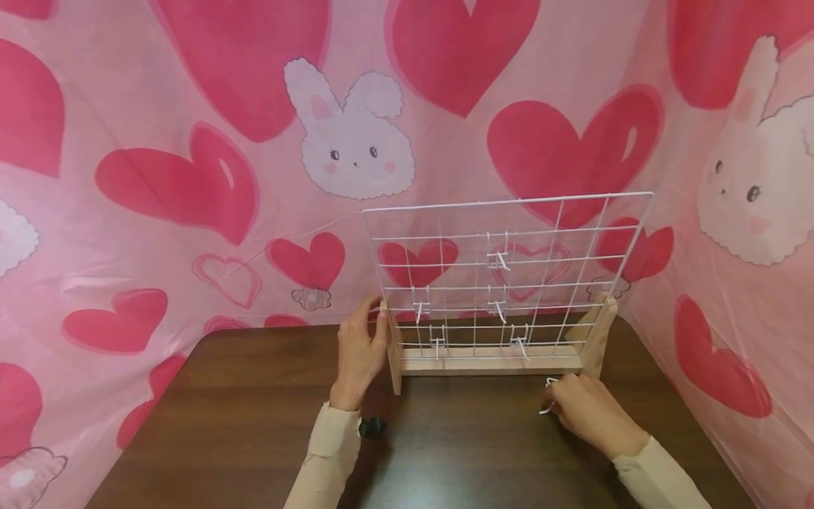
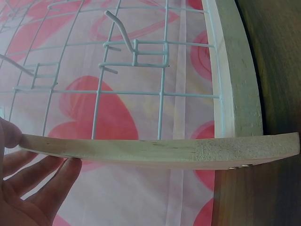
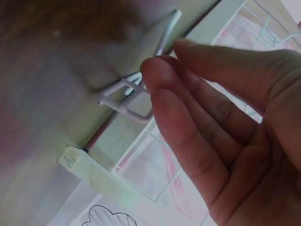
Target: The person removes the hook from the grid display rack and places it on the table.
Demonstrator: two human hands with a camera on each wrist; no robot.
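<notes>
A white wire grid rack (image 1: 509,206) stands upright in a wooden stand (image 1: 490,364) on the table. My left hand (image 1: 361,346) grips the stand's left side post (image 2: 141,149), thumb on one face and fingertips on the other in the left wrist view. Between the fingertips of my right hand (image 1: 588,410) I pinch a loose white wire hook (image 3: 127,101), in front of the stand's right end. Part of that hook is hidden behind my fingers. Several matching hooks hang on the grid, such as one at upper middle (image 1: 499,260) and one at lower left (image 1: 437,344).
The stand's right side post (image 1: 598,339) rises just beyond my right hand. A dark brown wooden table (image 1: 254,424) lies beneath everything. A small black object (image 1: 372,428) is beside my left wrist. Pink heart-and-rabbit cloth (image 1: 445,162) hangs behind and along the sides.
</notes>
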